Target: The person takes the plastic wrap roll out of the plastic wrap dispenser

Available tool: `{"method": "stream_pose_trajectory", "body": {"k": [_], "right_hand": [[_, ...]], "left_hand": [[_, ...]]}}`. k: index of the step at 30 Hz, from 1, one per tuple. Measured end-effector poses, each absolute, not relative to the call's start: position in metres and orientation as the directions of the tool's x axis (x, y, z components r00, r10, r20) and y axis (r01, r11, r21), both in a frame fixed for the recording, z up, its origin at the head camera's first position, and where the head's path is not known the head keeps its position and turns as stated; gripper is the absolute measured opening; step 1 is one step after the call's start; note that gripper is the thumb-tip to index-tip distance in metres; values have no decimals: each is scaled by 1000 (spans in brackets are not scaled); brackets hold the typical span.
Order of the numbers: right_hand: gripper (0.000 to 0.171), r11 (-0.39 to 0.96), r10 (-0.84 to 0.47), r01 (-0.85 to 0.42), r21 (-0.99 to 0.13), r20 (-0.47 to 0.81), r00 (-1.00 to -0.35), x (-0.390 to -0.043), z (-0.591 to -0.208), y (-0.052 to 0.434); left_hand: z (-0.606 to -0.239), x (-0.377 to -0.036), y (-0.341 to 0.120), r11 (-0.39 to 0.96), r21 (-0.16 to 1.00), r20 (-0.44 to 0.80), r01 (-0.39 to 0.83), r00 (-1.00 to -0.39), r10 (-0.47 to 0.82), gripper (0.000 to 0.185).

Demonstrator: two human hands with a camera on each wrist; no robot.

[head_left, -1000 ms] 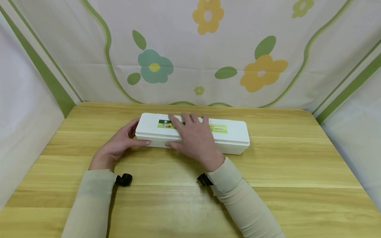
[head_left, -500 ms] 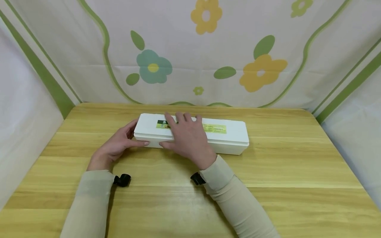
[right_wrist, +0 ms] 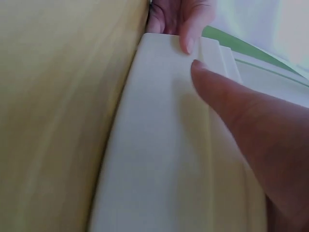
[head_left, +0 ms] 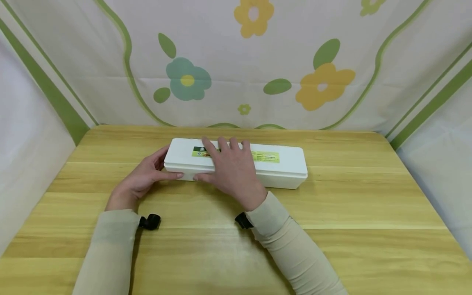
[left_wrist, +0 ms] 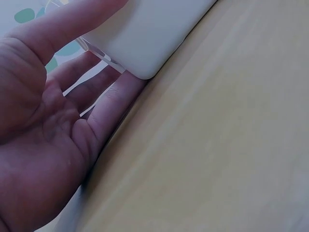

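Note:
A long white lidded box (head_left: 285, 179) lies on the table, its lid (head_left: 291, 157) on top bearing a green and yellow label (head_left: 267, 157). My left hand (head_left: 141, 178) grips the left end, thumb along the front wall and the other fingers behind the corner. In the left wrist view those fingers pass around the end of the box (left_wrist: 145, 43), low by the tabletop. Spread across the lid, my right hand (head_left: 236, 172) has its fingertips at the far edge. Its thumb (right_wrist: 227, 94) presses the front side just below the lid's rim, near the left thumb (right_wrist: 190, 36).
The wooden table (head_left: 199, 254) stretches out in front of the box and to both sides. Behind it hangs a white curtain (head_left: 228, 69) with printed flowers, and white fabric walls stand left and right. Small black devices (head_left: 150, 221) sit at both wrists.
My right hand has slid a little to the left along the lid, keeping its spread. The left hand stays at the box's end, and the lid is still on.

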State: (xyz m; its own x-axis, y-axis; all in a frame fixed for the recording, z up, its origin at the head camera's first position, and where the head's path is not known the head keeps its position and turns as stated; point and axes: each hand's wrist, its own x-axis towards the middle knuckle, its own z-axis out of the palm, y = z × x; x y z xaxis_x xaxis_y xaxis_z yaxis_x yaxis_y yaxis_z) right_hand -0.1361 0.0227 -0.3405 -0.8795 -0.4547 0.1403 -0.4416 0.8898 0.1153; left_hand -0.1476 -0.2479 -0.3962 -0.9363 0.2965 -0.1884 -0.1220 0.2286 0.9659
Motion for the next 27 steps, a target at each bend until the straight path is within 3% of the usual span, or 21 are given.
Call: {"method": "stream_pose_trajectory", "body": {"k": [10,27], "right_hand": [[93,842,-538,-497,210,262,-801,-139,-349,22],[94,855,-513,-443,269,319,-797,-142,-358,17]], "left_hand": [[-396,-147,-247,228,963,-204,-140,-936,288,102],[-396,-148,-247,236,965,-187,-117,-936,298,101]]}}
